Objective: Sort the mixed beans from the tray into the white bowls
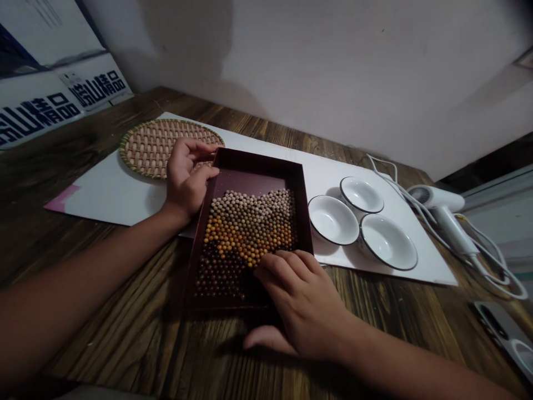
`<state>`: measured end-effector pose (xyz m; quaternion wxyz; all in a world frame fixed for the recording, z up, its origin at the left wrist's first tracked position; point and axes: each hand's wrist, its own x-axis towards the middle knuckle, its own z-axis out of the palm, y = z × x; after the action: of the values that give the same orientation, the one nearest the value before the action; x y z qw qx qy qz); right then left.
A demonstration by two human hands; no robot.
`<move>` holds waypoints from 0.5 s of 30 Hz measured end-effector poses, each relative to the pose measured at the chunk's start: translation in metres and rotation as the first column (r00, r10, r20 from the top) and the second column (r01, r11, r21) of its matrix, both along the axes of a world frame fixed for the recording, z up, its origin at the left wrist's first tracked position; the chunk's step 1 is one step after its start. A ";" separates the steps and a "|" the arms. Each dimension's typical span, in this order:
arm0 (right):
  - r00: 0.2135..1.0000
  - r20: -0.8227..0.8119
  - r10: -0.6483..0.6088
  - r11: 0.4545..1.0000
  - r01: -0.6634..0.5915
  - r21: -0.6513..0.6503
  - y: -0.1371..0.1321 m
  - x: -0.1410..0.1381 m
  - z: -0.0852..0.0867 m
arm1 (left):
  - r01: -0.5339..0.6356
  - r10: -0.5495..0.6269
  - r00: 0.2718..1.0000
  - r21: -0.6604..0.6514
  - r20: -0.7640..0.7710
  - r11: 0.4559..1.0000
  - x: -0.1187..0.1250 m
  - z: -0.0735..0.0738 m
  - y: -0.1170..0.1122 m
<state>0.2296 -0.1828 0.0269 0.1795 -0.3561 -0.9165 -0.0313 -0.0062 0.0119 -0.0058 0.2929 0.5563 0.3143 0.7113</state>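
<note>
Beads (250,228) lie in the tray (254,179) before me, gathered toward its near end, so I judge it tilts my way. In the head view, my left hand (185,183) pinches the left wall, probably to steady it; my right hand (310,305) bends its fingers over the near right corner, thumb wide; whether they grip, I cannot tell. Bowls (333,219) limit the right edge; room lies nearer me, over the bench (125,333).

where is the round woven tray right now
In the head view, the round woven tray lies left of centre on the white board, just beyond the left hand, which partly hides it.
</note>
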 end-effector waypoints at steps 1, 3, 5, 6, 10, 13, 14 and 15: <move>1.000 0.005 -0.002 1.000 0.002 -0.003 0.000 0.000 0.000 | -0.002 0.002 1.000 -0.005 -0.004 1.000 0.000 0.000 0.000; 1.000 0.026 0.000 1.000 0.001 -0.012 0.000 0.000 0.000 | -0.005 0.005 1.000 -0.012 -0.012 1.000 0.000 0.001 0.000; 0.999 0.034 0.008 1.000 -0.008 -0.010 0.000 0.000 0.000 | -0.002 0.002 1.000 -0.013 -0.015 1.000 0.000 0.001 0.000; 0.999 0.030 0.013 1.000 -0.013 -0.006 0.001 0.000 0.000 | -0.002 0.002 1.000 -0.008 -0.014 1.000 0.000 0.001 0.000; 1.000 -0.010 0.013 1.000 -0.013 0.001 0.001 0.001 -0.001 | -0.011 0.011 1.000 0.014 -0.017 1.000 0.000 0.001 0.000; 1.000 -0.009 0.001 1.000 -0.001 0.002 0.000 0.000 0.000 | -0.006 0.006 1.000 0.019 -0.012 1.000 0.000 0.001 0.001; 1.000 -0.001 0.000 1.000 0.000 0.003 0.000 0.000 0.000 | -0.004 0.004 1.000 0.019 -0.008 1.000 0.000 0.000 0.001; 1.000 0.013 0.000 1.000 0.000 -0.002 0.000 -0.001 0.001 | -0.001 0.001 1.000 0.015 -0.006 1.000 0.000 0.000 0.001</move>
<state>0.2290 -0.1826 0.0274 0.1732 -0.3559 -0.9177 -0.0329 -0.0063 0.0127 -0.0056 0.2874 0.5604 0.3103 0.7121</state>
